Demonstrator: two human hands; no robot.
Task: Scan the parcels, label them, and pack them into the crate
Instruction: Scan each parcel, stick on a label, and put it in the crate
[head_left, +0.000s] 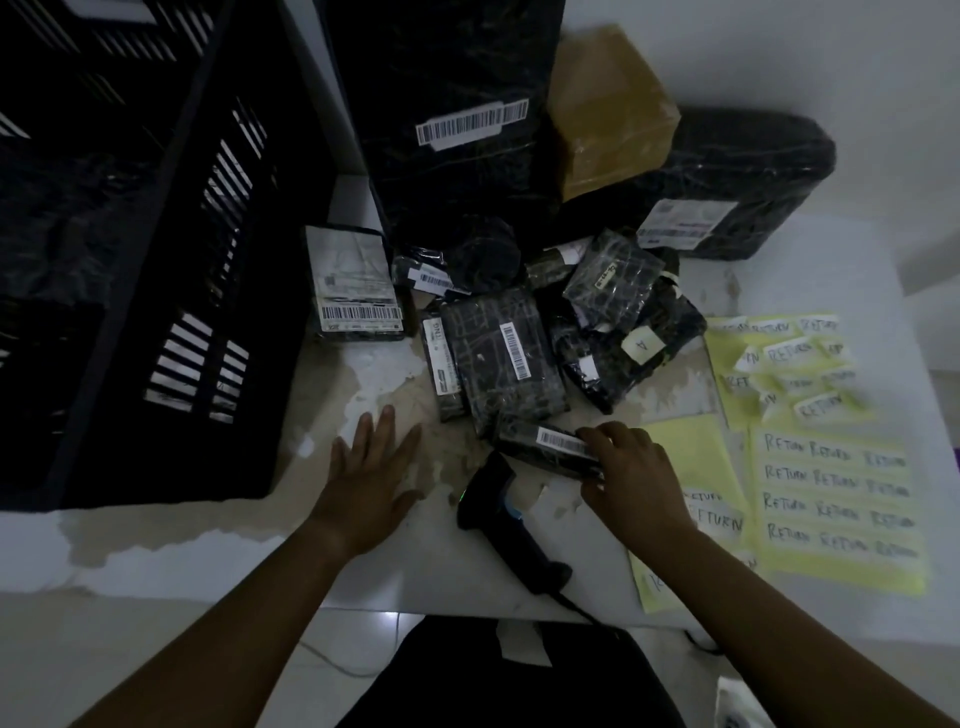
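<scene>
The right hand (631, 478) gripped the small parcel (545, 447) at its right end; its fingers (597, 435) were curled over the far edge, beside the barcode strip, and the thumb closed on it from the near side; the parcel itself lay on the table (208, 545), black and wrapped in film. The left hand (371, 478) rested flat on the table with the fingers straight and spread, holding nothing. The scanner (496, 512) lay between the two hands, its head just beside the near edge of the small parcel and to the left of the right thumb. Just beyond the fingertips of both hands was the pile of parcels (501, 358), dark packets with white barcode labels; the small parcel touched the nearest of them. The crate (171, 270), black and slotted, stood to the left of the left fingers, well apart from them. The label sheets (836, 493), yellow and marked "RETURN", lay to the right of the right hand; one sheet reached under its wrist.
</scene>
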